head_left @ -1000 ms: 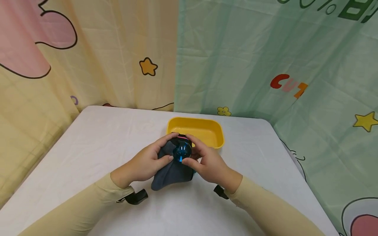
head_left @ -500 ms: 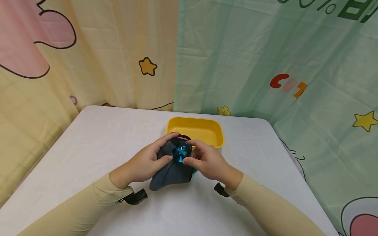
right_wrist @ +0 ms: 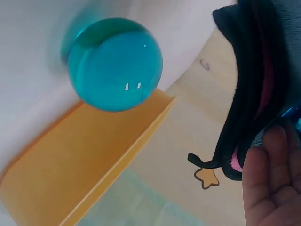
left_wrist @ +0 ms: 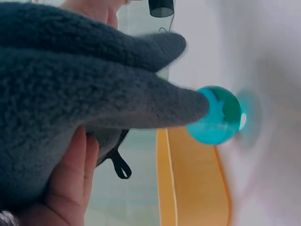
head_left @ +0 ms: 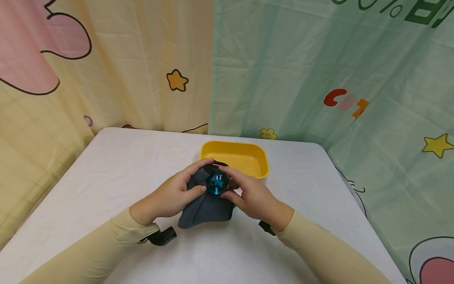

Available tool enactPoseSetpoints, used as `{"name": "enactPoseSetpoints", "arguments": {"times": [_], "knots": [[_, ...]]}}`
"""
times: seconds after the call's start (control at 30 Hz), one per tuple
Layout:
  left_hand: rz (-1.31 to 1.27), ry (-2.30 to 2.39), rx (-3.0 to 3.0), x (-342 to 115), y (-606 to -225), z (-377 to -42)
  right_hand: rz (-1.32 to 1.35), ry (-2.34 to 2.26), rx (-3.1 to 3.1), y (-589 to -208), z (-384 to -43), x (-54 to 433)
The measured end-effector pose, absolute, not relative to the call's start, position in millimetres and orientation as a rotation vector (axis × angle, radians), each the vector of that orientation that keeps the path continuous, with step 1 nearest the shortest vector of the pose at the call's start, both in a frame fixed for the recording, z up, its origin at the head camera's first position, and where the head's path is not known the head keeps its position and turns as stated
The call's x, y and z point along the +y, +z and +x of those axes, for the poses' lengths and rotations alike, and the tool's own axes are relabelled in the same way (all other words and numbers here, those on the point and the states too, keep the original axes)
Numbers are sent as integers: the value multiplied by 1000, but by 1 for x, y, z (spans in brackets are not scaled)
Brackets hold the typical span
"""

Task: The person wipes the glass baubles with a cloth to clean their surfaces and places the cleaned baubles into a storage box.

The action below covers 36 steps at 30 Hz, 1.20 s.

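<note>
A shiny dark blue ball (head_left: 217,182) is held over a grey fleecy cloth (head_left: 205,213) with a black edge and a pink stripe. My left hand (head_left: 177,193) grips the cloth, thumb on top beside the ball. My right hand (head_left: 252,197) holds the ball's right side between thumb and fingers. In the right wrist view, its fingers (right_wrist: 277,174) lie by the cloth's edge, with a sliver of blue ball showing. Below on the table is a second, see-through teal ball (right_wrist: 115,66), mostly hidden in the head view; the cloth partly covers it in the left wrist view.
A yellow rectangular tub (head_left: 260,152) stands on the white-covered table (head_left: 142,157) just behind my hands. Printed curtains (head_left: 276,71) hang behind the table. A black wrist device (head_left: 161,236) sticks out under my left wrist.
The dark blue ball has shifted slightly left, and more of its round outline shows. My right fingers have moved a little around it. The cloth has moved slightly left.
</note>
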<state>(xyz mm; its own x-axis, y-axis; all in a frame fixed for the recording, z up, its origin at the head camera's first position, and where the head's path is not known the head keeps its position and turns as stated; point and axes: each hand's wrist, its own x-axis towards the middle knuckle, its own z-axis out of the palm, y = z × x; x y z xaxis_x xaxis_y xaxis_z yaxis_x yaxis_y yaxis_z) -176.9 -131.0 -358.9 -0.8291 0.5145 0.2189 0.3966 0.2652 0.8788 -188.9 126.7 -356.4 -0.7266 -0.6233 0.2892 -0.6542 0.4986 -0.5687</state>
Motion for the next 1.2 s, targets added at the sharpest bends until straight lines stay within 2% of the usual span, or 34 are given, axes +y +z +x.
{"name": "enactPoseSetpoints", "arguments": {"times": [0.27, 0.67, 0.97, 1.2], "knots": [[839, 1616, 2404, -129, -361, -175, 995, 1363, -2734, -361, -188, 124], [797, 1621, 2386, -128, -362, -179, 1136, 1109, -2741, -360, -191, 127], [788, 1631, 2340, -127, -372, -179, 959, 1394, -2818, -369, -192, 125], [759, 1700, 2254, -129, -378, -179, 1087, 1207, -2762, -372, -187, 127]]}}
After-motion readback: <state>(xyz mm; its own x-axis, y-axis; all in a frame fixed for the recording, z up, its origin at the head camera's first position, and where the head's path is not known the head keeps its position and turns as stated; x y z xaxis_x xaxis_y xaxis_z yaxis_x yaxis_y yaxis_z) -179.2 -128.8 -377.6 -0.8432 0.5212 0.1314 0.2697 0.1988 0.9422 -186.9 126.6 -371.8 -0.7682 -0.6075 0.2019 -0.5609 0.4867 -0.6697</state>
